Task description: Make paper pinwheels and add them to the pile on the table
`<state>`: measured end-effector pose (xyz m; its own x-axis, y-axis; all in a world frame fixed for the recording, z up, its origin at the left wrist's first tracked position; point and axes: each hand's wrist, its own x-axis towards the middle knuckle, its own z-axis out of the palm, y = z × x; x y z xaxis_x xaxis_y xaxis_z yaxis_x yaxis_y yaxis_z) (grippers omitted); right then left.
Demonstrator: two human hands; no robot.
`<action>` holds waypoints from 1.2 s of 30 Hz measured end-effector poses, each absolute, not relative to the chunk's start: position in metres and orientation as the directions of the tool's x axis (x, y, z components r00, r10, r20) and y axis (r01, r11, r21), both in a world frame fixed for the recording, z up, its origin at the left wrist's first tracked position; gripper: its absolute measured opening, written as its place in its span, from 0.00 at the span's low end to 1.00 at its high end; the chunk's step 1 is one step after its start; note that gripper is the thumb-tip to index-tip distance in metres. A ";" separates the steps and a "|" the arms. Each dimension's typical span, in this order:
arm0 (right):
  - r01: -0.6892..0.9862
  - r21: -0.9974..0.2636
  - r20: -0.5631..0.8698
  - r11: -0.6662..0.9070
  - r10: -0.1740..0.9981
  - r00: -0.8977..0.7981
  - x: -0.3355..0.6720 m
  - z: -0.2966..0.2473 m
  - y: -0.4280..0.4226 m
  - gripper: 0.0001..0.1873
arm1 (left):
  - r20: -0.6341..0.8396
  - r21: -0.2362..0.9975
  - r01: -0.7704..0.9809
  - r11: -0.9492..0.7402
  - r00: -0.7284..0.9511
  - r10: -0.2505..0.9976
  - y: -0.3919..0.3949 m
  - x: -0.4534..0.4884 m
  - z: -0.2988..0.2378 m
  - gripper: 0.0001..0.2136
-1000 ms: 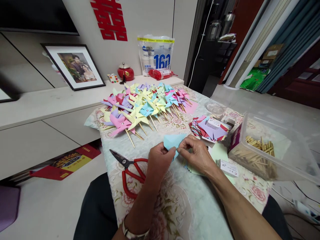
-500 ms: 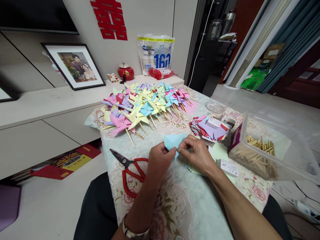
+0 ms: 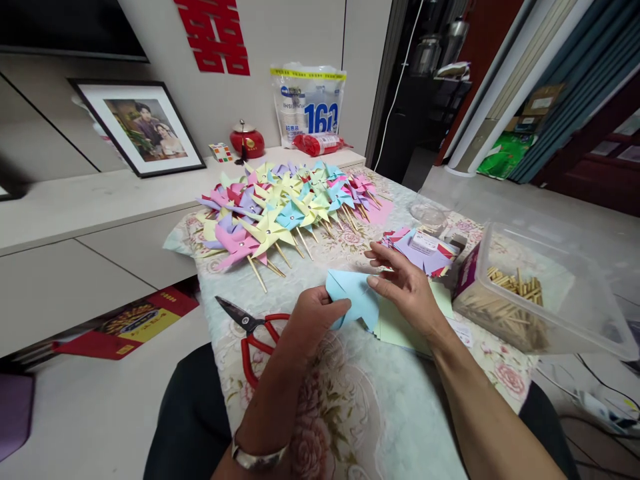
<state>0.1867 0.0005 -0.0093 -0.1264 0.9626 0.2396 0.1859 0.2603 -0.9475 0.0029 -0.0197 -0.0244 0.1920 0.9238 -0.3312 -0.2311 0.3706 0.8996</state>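
A light blue sheet of paper [image 3: 356, 298] with cut slits is pinched between the thumb and fingers of my left hand [image 3: 315, 315]. My right hand [image 3: 407, 290] hovers at the paper's right edge, fingers spread and thumb tip beside or touching it; I cannot tell which. Under that hand lies a stack of pale green paper [image 3: 400, 328]. Scissors with red handles [image 3: 254, 325] rest with blades apart, left of my left hand. Beyond both hands, many paper pinwheels [image 3: 269, 231] on wooden sticks are piled on the flowered tablecloth [image 3: 320, 433].
At right stands a clear plastic box [image 3: 580, 300] holding wooden sticks [image 3: 517, 287]. A small white box [image 3: 425, 242] sits on purple and red paper pieces [image 3: 423, 260]. Behind the table, a white cabinet top holds a framed photo [image 3: 150, 127], a red jar [image 3: 247, 142] and bagged cups [image 3: 307, 110].
My right hand has released the blue paper and its fingers have spread apart. The paper has opened out flatter, still in my left hand. The view has shifted slightly.
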 end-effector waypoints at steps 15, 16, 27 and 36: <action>0.390 -0.908 -0.044 0.154 0.890 -0.454 0.190 0.000 -0.006 0.41 | -0.289 0.942 -0.075 0.328 0.316 0.903 -0.022 -0.001 -0.027 0.07; 0.405 -0.899 -0.041 0.167 0.888 -0.458 0.190 0.000 -0.007 0.41 | -0.286 0.946 -0.057 0.320 0.319 0.904 -0.022 -0.001 -0.028 0.07; 0.554 -0.791 -0.030 0.260 0.888 -0.460 0.187 0.003 -0.007 0.45 | -0.263 0.965 0.091 0.247 0.334 0.905 -0.020 0.001 -0.032 0.09; 0.394 -0.910 -0.041 0.127 0.919 -0.392 0.187 -0.002 -0.005 0.43 | -0.295 0.935 -0.079 0.345 0.363 0.884 -0.020 -0.001 -0.027 0.12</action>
<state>0.1874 -0.0055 -0.0018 -0.3916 0.9192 -0.0411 0.3944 0.1273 -0.9101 -0.0008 -0.0201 -0.0268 0.3628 0.8838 -0.2954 -0.0795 0.3452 0.9352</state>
